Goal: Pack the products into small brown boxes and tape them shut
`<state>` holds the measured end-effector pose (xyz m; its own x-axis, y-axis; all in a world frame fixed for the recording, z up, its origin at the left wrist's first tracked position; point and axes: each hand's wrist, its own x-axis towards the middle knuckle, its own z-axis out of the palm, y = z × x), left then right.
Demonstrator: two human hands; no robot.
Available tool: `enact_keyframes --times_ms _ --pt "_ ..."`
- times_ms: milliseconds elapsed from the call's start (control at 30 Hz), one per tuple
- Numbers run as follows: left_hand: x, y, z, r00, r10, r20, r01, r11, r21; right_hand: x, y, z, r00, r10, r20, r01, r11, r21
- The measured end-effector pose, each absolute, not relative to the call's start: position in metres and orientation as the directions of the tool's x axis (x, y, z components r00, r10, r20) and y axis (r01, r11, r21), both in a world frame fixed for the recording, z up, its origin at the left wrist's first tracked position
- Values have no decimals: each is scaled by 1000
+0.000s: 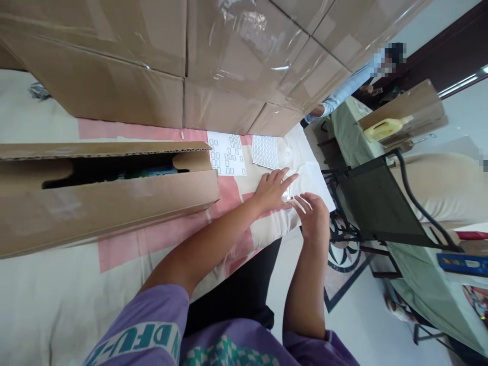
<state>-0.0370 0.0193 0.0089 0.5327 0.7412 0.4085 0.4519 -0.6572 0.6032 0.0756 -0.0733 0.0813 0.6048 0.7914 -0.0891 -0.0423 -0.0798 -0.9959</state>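
My left hand (270, 191) lies over the pink and white cloth, its fingers spread, near the table's edge. Close beside it on the right, my right hand (313, 211) is raised with bent fingers. A tiny dark and white piece (290, 199) shows between the two hands, at the fingertips of my right hand; its exact shape is too small to tell. White sheets (314, 183) lie beyond my hands. Two printed sheets, one with rows of outlined boxes (229, 155) and a smaller one (266, 151), rest on the cloth ahead of my left hand.
Stacked taped cartons (221, 66) stand behind the sheets. A long open carton (114, 198) sits at the left. Rightward are a chair (381, 203), a person in beige, another person's blue sleeve (348, 89), and a table with a yellow bottle (385, 129).
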Motion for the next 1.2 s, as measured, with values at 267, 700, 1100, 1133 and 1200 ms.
enact_keyframes --times_ms 267,700,1100,1133,1200 --pt "-37 20 10 531 749 396 457 -647 610 61 -90 98 683 731 9 47 -32 -998" --pt "-42 21 10 554 730 401 429 -662 615 77 -87 59 521 795 -311 67 -402 -913" --pt "-53 17 11 535 745 398 392 -637 664 78 -90 33 398 895 -200 -31 -205 -978" --pt "-54 17 11 540 741 400 391 -641 660 79 -90 32 387 900 -201 -36 -203 -979" --pt "-54 17 11 558 725 403 388 -658 645 83 -89 30 372 906 -202 -46 -199 -979"
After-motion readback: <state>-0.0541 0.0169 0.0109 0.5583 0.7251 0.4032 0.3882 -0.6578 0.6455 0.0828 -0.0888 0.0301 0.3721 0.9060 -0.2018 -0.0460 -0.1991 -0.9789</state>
